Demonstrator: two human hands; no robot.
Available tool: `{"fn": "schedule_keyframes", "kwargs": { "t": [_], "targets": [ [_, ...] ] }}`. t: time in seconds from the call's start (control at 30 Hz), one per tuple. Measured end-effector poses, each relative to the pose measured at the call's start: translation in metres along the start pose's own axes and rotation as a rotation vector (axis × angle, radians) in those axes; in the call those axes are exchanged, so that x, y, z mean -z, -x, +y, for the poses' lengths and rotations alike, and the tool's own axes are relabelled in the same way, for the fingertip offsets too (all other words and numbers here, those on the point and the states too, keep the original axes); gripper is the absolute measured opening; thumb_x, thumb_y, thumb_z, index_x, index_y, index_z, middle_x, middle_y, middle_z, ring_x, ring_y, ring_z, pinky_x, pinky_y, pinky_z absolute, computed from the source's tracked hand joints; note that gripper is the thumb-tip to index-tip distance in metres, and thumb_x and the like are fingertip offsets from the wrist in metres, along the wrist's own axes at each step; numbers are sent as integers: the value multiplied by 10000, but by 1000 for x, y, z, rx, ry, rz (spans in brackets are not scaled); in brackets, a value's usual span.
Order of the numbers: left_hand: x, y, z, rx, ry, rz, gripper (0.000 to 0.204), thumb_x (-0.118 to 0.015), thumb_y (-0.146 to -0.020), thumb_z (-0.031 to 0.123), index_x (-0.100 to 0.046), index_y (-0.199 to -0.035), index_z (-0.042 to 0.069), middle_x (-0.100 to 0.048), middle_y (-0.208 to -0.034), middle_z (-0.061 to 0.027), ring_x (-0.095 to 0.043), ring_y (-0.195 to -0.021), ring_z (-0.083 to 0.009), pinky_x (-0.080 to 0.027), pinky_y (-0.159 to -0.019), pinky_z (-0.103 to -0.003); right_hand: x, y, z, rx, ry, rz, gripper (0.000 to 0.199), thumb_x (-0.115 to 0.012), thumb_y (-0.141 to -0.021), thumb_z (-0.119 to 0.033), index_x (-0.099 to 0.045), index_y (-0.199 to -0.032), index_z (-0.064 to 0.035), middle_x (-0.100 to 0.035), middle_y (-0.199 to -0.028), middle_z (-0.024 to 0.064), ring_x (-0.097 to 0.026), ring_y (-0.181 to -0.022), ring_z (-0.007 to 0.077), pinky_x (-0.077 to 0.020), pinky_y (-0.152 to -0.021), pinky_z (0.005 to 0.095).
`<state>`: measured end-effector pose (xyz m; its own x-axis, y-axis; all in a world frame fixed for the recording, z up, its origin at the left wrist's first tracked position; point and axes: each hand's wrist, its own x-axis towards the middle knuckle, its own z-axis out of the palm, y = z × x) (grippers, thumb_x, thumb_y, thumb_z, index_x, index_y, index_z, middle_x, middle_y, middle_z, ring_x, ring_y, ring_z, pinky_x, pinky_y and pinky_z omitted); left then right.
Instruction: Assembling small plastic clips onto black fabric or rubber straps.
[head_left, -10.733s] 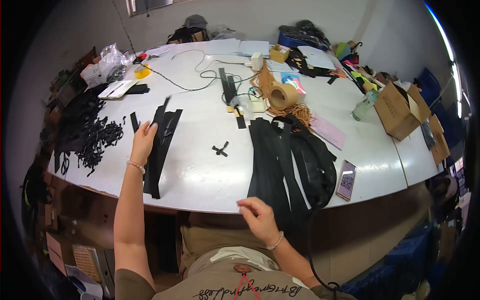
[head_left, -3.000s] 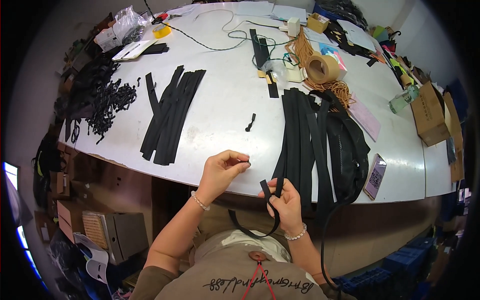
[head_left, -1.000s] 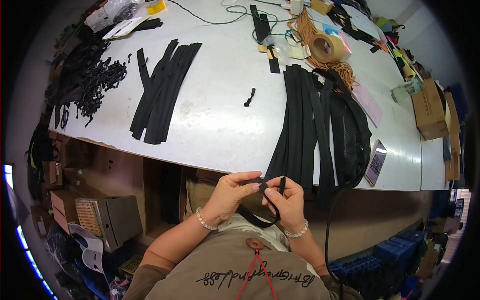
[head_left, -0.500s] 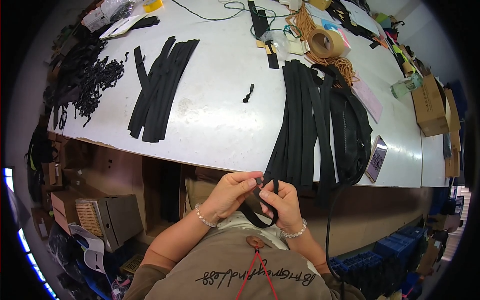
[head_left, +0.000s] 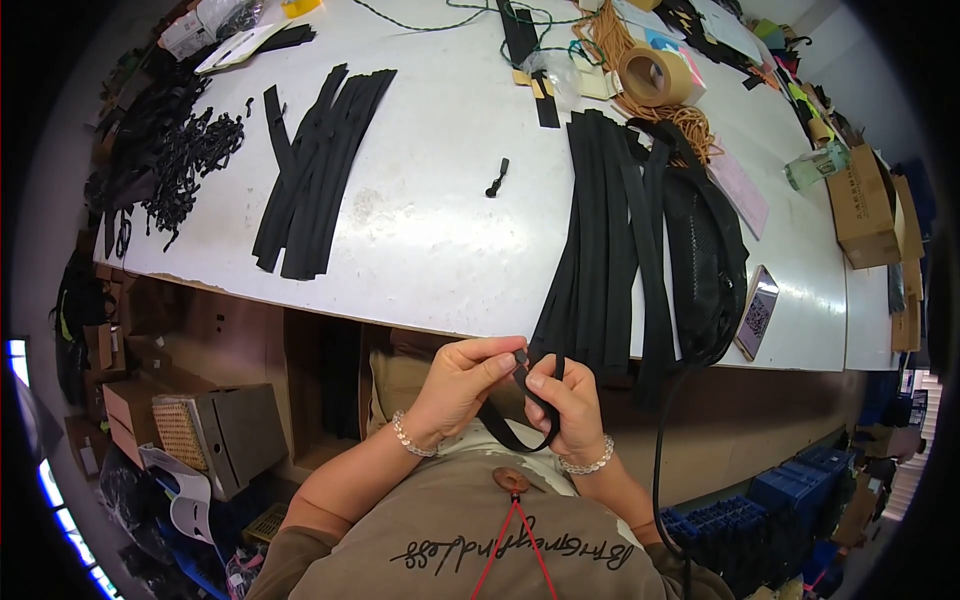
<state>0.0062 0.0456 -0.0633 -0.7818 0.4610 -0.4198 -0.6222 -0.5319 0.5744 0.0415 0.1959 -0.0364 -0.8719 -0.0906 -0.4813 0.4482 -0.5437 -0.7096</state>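
Observation:
Just off the near edge of the table, both my hands work on one black zipper tape (head_left: 503, 434), which hangs in a loop below them. My left hand (head_left: 468, 375) pinches a small dark end between thumb and forefinger; whether a slider is on it, I cannot tell. Close beside it, my right hand (head_left: 566, 400) is closed around the tape, thumb on top. More black tapes (head_left: 600, 230) lie lengthwise beyond my right hand, some overhanging the edge. A second bundle of tapes (head_left: 325, 180) rests at the left. One small black zipper pull (head_left: 497, 178) lies alone mid-table.
A heap of black pulls (head_left: 195, 155) sits at the table's left end. Right of the tapes are a black bag (head_left: 706, 260) and a phone (head_left: 757, 310). Farther back are a tape roll (head_left: 655, 78) and orange cord (head_left: 690, 132). A cardboard box (head_left: 868, 210) stands far right.
The whole view has shifted slightly. Both hands keep their grip on the tape; my right fingers have turned a little and the loop hangs wider.

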Motion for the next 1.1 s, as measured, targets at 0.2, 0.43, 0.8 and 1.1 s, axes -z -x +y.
{"fn": "schedule_keyframes", "kwargs": {
  "t": [0.2, 0.43, 0.8, 1.1],
  "targets": [
    [-1, -1, -2, -79, -107, -3, 181, -570, -836, -9, -612, -1011, -27, -633, -943, -93, -603, -865, -137, -496, -777, -243, 0, 0, 0, -2, -31, -5, 135, -557, -829, -89, -499, -721, -31, -491, -526, 48, -376, -366, 72, -287, -342, 189],
    [3, -4, -5, -330, -382, -43, 174, -583, -813, -33, -641, -977, -23, -621, -976, -83, -563, -878, -117, -456, -758, -226, -3, 1, 3, -20, -71, 12, 150, -548, -833, -82, -488, -706, -31, -481, -519, 47, -365, -358, 75, -287, -346, 197],
    [-1, 1, 2, -479, -591, -57, 171, -601, -795, -42, -661, -950, 0, -623, -946, -85, -566, -868, -121, -453, -745, -222, -6, 5, 2, 41, 3, 46, 155, -559, -824, -86, -496, -696, -23, -476, -513, 38, -375, -361, 71, -281, -343, 194],
    [2, 5, 4, -410, -522, -43, 134, -608, -777, -55, -657, -898, -23, -616, -912, -97, -562, -846, -133, -441, -738, -224, -6, 5, 1, 23, -10, -35, 93, -592, -825, -68, -563, -756, -12, -549, -600, 27, -476, -457, 54, -362, -400, 177]
  ]
}}
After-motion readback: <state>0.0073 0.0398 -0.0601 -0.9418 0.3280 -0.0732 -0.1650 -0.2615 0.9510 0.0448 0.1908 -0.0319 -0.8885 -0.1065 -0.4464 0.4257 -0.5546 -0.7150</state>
